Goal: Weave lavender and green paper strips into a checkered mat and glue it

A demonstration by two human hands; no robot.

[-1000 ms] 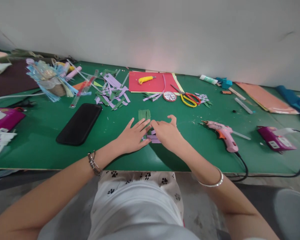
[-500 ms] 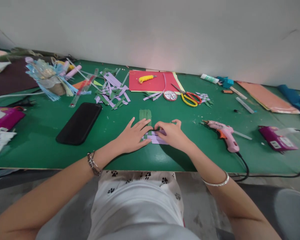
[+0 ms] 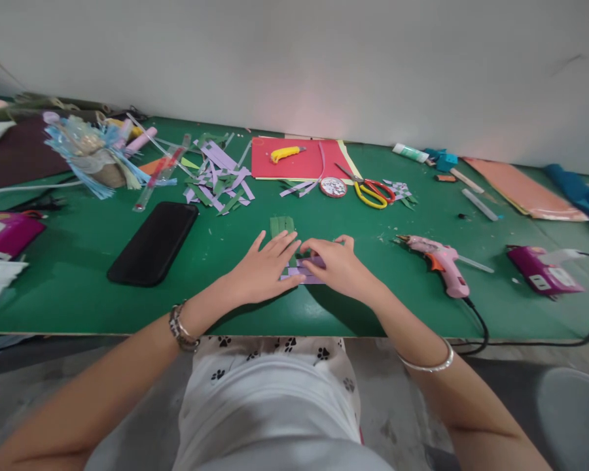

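Green paper strips and purple paper strips are woven together near the table's front edge. My left hand lies over the weave with its fingers spread, pressing on the left part. On the right side, my right hand has thumb and index finger closed in a pinch at a paper strip. Most of the weave is hidden under the two hands, and the pinched strip shows only in part.
A black phone lies to the left. Behind are paper scraps, red paper, a yellow cutter, a round tin and scissors. To the right are a pink glue gun and a purple power socket.
My left hand has slid slightly right over the weave, covering more of it. My right hand keeps its pinch, with small finger movement. The green strips have shifted slightly.
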